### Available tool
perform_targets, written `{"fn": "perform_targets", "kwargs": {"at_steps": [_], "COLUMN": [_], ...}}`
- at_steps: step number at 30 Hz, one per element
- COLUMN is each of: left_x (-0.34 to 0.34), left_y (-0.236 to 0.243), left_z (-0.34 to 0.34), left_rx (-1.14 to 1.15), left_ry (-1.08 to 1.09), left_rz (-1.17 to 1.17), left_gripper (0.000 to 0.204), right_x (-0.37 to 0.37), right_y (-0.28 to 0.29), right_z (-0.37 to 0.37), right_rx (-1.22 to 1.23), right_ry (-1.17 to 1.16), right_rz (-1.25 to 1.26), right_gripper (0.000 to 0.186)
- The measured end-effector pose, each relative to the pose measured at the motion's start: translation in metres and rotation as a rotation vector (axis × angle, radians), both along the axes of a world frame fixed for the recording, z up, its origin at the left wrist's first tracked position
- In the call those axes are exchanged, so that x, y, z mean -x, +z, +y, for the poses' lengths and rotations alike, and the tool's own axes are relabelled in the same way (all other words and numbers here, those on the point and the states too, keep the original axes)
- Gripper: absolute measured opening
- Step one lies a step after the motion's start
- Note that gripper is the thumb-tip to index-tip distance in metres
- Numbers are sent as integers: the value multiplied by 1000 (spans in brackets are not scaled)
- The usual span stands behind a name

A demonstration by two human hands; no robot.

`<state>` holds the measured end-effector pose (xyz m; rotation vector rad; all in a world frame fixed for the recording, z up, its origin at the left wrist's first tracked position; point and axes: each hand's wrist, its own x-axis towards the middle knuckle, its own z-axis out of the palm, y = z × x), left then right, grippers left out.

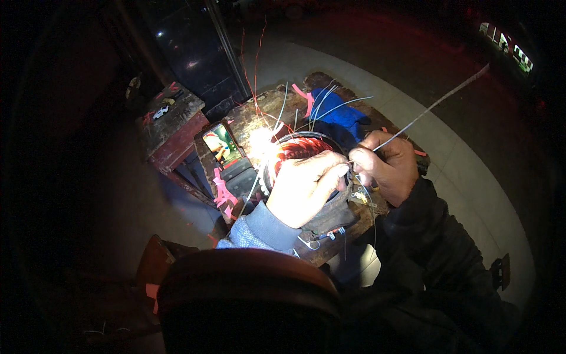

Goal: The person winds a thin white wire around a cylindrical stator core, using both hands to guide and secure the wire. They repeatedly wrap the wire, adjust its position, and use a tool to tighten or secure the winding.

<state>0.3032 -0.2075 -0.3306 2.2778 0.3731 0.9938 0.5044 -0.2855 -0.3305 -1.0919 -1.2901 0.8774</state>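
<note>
In right hand (391, 169), long strand (437, 104), pale

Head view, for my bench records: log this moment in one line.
left hand: pinching thin wire | right hand: pinching pale strand | red windings: partly behind left hand | phone: screen lit

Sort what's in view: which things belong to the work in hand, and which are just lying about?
In the work, it seems:
right hand, holding the long pale strand
left hand, apparently pinching fine wire
ring-shaped part with red windings

Probably just lying about:
phone, screen lit
pink strips
blue cloth
side table
</note>
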Motion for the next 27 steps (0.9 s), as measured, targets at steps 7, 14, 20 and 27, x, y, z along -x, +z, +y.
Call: {"fn": "perform_targets", "kwargs": {"at_steps": [7,14,20,27], "left_x": [1,-4,26,146], "left_y": [-6,-5,7,-17], "left_z": [5,7,9,125], "left_rx": [233,201,-317,48], "left_ry": [-97,-87,165,784], "left_rz": [-28,15,26,-501], "left_gripper": [15,15,22,22], "right_x": [-11,-8,-6,-58], "right_y": [-8,-18,-22,-57], "right_z": [6,10,6,-30], "right_rx": [-248,-318,-195,-71], "right_ry": [114,-48,-15,-48], "right_rz": [-49,-174,42,-28], "right_gripper": [13,6,16,37]}}
